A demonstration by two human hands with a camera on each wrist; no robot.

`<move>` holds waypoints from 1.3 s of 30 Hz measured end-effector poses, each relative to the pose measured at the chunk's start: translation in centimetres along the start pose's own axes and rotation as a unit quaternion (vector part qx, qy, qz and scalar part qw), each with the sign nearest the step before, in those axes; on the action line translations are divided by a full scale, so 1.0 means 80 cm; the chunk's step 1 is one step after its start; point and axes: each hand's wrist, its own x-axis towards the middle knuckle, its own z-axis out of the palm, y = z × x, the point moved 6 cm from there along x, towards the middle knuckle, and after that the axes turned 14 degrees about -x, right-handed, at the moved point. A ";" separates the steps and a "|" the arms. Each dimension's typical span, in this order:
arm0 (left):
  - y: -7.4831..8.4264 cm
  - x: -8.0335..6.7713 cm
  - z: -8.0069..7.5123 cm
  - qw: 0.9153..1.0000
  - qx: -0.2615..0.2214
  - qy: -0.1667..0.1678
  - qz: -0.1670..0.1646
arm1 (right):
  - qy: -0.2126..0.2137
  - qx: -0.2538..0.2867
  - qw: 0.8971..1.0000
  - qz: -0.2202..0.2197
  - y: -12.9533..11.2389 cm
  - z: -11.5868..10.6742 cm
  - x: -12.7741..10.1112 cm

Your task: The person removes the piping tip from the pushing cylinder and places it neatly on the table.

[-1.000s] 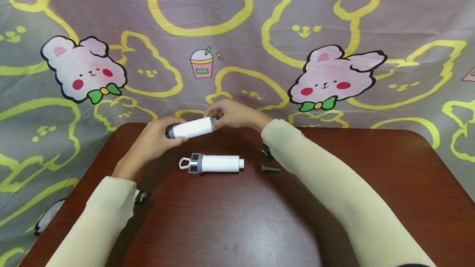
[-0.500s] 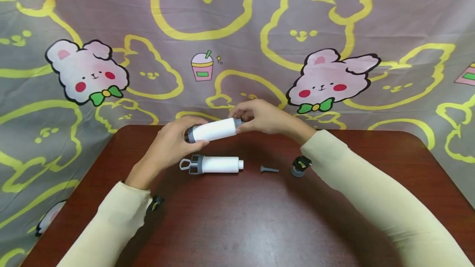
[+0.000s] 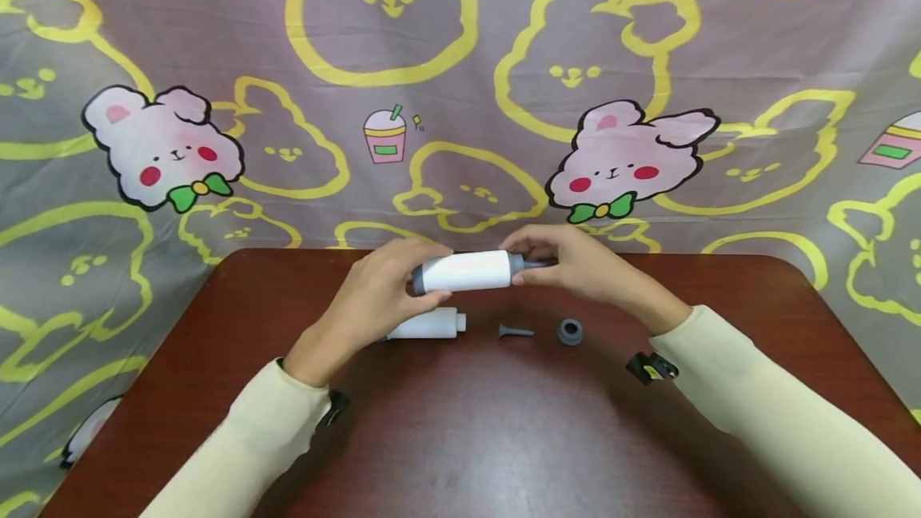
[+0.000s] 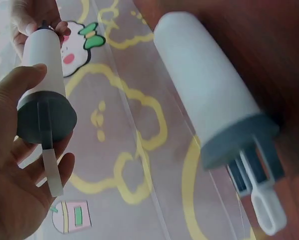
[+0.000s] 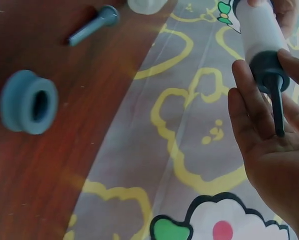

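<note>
My left hand [image 3: 367, 286] grips the rear of a white hand pump [image 3: 471, 270], its thumb lying along the barrel beside the grey collar. At the pump's other end, my right hand [image 3: 583, 270] holds the grey cap between thumb and fingers. A thin grey nozzle [image 5: 277, 107] points from that cap into the right palm. The left wrist view shows a pale handle [image 4: 52, 172] sticking out behind the collar. A second white pump [image 3: 428, 324] lies on the table, its ring handle [image 4: 268, 210] hidden behind the left hand in the head view.
On the brown table [image 3: 460, 422], a loose grey nozzle [image 3: 516, 332] lies right of the second pump. Farther right is a grey ring-shaped cap [image 3: 570, 332] with a hole through it. A cartoon-printed cloth [image 3: 460, 102] hangs behind the table's far edge.
Both hands have carried the held pump to the right and levelled it. The left hand now covers the second pump's handle, and the grey cap on the table has come into full view.
</note>
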 end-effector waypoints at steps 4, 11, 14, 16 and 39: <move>0.013 0.000 0.013 0.999 0.015 0.005 0.046 | 0.013 -0.002 1.000 0.016 0.009 -0.001 -0.022; 0.025 -0.004 0.026 0.997 0.003 0.006 0.075 | 0.036 0.005 0.999 0.033 0.020 0.003 -0.051; 0.028 -0.005 0.031 0.997 -0.016 -0.004 0.074 | 0.054 0.011 0.997 0.046 0.022 0.007 -0.066; 0.030 -0.007 0.036 0.997 -0.027 -0.014 0.070 | 0.061 0.016 0.997 0.053 0.023 0.011 -0.077; 0.055 -0.030 0.052 0.992 -0.017 -0.033 0.123 | 0.099 0.061 0.992 0.043 0.020 0.035 -0.133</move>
